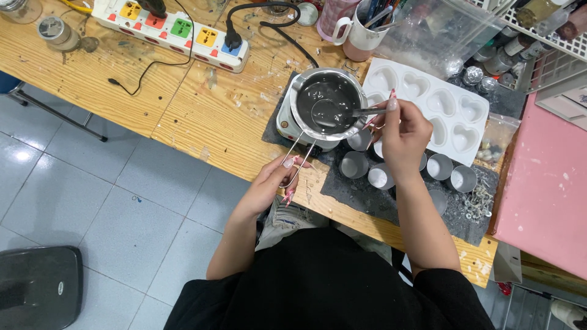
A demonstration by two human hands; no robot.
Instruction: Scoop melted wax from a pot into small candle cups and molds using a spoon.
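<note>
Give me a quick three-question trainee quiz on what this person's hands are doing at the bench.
1. True or false: the right hand holds a spoon in the metal pot.
2. What does the left hand grip?
3. The white mould has cavities shaped like: A stars, B hearts, C circles?

Key: 1 true. 2 The pot's wire handle. 3 B.

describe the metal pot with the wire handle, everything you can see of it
The metal pot is a small round steel vessel with a pouring spout, upright on a little white heater over a dark mat. It holds clear liquid. Its thin wire loop handle points toward the person, gripped by the left hand. The right hand dips a metal spoon into it.
</note>
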